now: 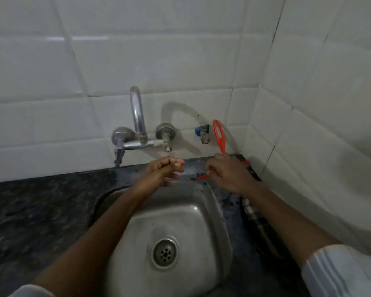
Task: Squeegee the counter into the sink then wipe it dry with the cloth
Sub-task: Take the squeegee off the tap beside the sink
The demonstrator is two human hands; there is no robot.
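Note:
A red squeegee (220, 136) stands with its looped handle up against the back wall tiles, its blade end down on the dark granite counter (41, 202) behind the steel sink (210, 213). My right hand (229, 174) is closed around the squeegee's lower part, just right of the sink's back rim. My left hand (165, 170) hovers over the back rim of the sink, fingers curled, holding nothing I can see. No cloth is in view.
A chrome tap (137, 121) with two valve handles juts from the tiled wall above the sink. A small blue-capped valve (202, 133) sits beside the squeegee handle. White tiled walls meet in a corner at the right. The drain (165, 251) lies in the sink's middle.

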